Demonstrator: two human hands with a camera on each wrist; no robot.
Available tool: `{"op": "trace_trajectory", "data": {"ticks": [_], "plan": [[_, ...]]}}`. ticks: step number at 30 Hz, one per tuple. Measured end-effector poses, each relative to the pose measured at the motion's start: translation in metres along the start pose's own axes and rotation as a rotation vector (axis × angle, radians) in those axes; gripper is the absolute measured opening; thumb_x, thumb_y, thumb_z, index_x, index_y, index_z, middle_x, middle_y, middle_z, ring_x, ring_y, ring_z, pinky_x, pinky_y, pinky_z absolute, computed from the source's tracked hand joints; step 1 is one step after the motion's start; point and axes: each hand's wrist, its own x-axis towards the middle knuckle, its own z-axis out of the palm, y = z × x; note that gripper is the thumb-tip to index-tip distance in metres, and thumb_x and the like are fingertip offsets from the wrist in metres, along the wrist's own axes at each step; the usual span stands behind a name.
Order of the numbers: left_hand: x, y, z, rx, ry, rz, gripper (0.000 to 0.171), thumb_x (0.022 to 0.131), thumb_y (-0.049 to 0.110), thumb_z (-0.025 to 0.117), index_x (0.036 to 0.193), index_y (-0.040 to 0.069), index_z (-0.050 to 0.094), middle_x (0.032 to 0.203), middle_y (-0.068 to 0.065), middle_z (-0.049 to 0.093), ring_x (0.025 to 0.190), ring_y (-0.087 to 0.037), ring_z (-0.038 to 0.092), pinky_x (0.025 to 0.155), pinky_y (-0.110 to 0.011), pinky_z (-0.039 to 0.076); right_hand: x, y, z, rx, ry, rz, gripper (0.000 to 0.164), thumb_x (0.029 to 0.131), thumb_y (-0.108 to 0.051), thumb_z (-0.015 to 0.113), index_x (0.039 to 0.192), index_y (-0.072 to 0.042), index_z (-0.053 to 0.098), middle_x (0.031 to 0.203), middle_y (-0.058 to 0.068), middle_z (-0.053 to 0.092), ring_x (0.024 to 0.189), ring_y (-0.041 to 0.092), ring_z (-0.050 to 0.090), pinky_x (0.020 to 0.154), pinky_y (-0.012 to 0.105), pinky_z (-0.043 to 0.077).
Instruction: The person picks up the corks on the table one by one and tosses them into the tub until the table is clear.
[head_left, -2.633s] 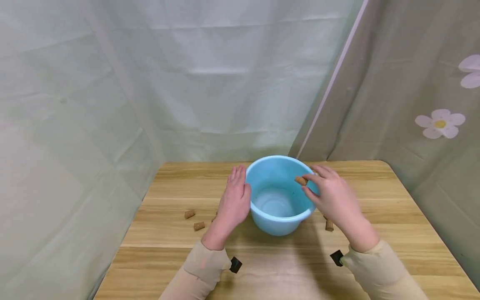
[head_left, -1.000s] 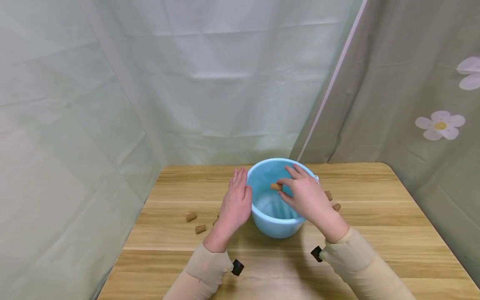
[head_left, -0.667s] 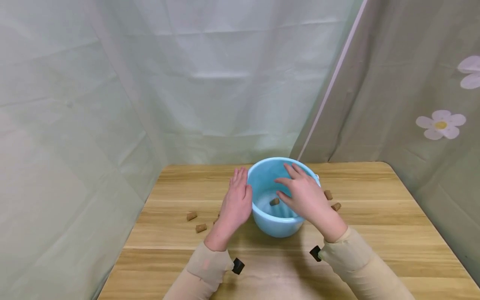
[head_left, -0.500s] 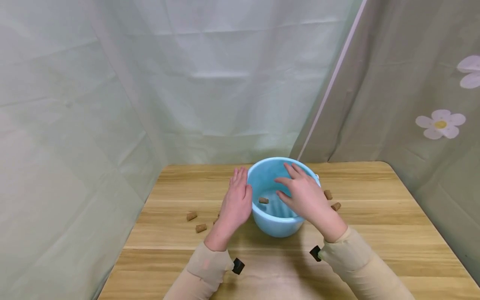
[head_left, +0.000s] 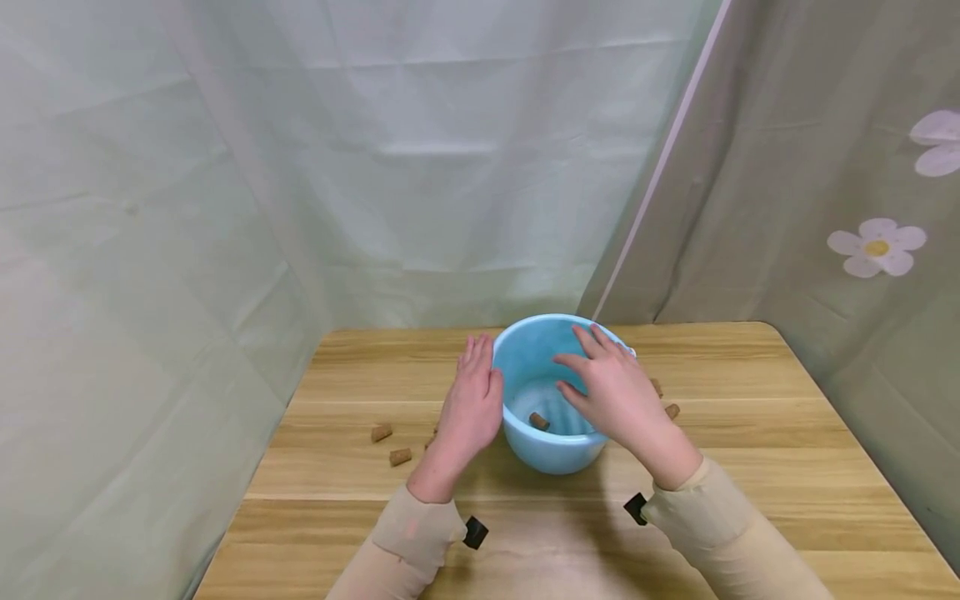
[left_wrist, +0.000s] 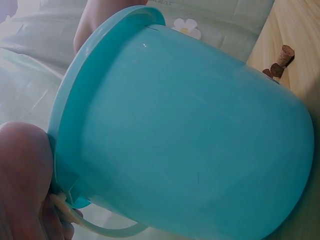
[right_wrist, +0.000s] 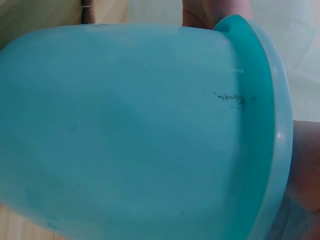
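Observation:
A light blue plastic bucket (head_left: 558, 457) stands on the wooden table between both hands. One cork (head_left: 539, 422) lies on its bottom, near the front. Over the opening, my right hand (head_left: 617, 392) hovers with thumb and fingers spread apart, holding nothing. My left hand (head_left: 471, 406) rests against the left side of the rim, its fingers straight. In the left wrist view, the bucket's handle (left_wrist: 112, 231) hangs by the left hand's fingers. The right wrist view is mostly filled by the bucket wall (right_wrist: 125, 130), which hides the right fingertips.
Left of the bucket lie two corks (head_left: 381, 432) in plain sight, with others partly behind the left wrist. Two more corks (head_left: 672, 411) lie right of the bucket, partly behind the right arm. Pale curtains (head_left: 465, 167) close off the table's back and sides.
My right hand moved left over the bucket with a pinched cork and let it go. The cork dropped to the bottom and rolled toward the front. The left hand stayed at the rim.

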Motion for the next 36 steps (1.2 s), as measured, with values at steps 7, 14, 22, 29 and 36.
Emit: {"op": "trace_trajectory", "data": {"ticks": [7, 14, 22, 29, 36], "plan": [[0.0, 0.0, -0.001, -0.01, -0.002, 0.0, 0.054, 0.113, 0.015, 0.039, 0.163, -0.006, 0.035, 0.172, -0.019, 0.03, 0.163, -0.029, 0.014, 0.132, -0.047, 0.014, -0.004, 0.003, -0.005, 0.003, 0.029, -0.002, 0.033, 0.093, -0.021, 0.084, 0.124, -0.01, 0.08, 0.154, 0.028, 0.054, 0.146, 0.054, 0.044, 0.112, 0.073, 0.042], [0.0, 0.0, -0.001, -0.012, 0.002, 0.006, 0.054, 0.112, 0.015, 0.039, 0.162, -0.007, 0.037, 0.171, -0.02, 0.031, 0.163, -0.029, 0.015, 0.132, -0.046, 0.013, -0.008, 0.007, -0.01, 0.008, 0.055, 0.006, 0.032, 0.093, -0.019, 0.084, 0.123, -0.009, 0.08, 0.152, 0.029, 0.056, 0.145, 0.055, 0.046, 0.111, 0.072, 0.044], [-0.001, -0.001, -0.001, -0.028, 0.007, 0.0, 0.053, 0.113, 0.014, 0.041, 0.162, -0.008, 0.037, 0.171, -0.02, 0.031, 0.163, -0.029, 0.014, 0.132, -0.046, 0.013, -0.014, 0.013, -0.014, 0.023, 0.055, 0.02, 0.035, 0.092, -0.018, 0.085, 0.126, -0.008, 0.079, 0.152, 0.031, 0.055, 0.145, 0.055, 0.045, 0.11, 0.073, 0.044], [-0.001, -0.004, -0.002, -0.021, 0.012, -0.003, 0.054, 0.113, 0.015, 0.04, 0.161, -0.008, 0.037, 0.171, -0.021, 0.032, 0.163, -0.03, 0.015, 0.132, -0.048, 0.015, -0.019, 0.021, -0.019, 0.034, 0.063, 0.044, 0.035, 0.094, -0.019, 0.083, 0.127, -0.006, 0.078, 0.154, 0.031, 0.053, 0.146, 0.056, 0.043, 0.113, 0.072, 0.042], [0.001, -0.006, -0.005, -0.02, 0.017, -0.003, 0.055, 0.113, 0.016, 0.039, 0.162, -0.007, 0.036, 0.171, -0.02, 0.032, 0.163, -0.029, 0.015, 0.132, -0.047, 0.015, -0.022, 0.025, -0.027, 0.051, 0.075, 0.073, 0.035, 0.095, -0.019, 0.081, 0.127, -0.007, 0.078, 0.154, 0.031, 0.052, 0.147, 0.055, 0.042, 0.109, 0.072, 0.045]]}}
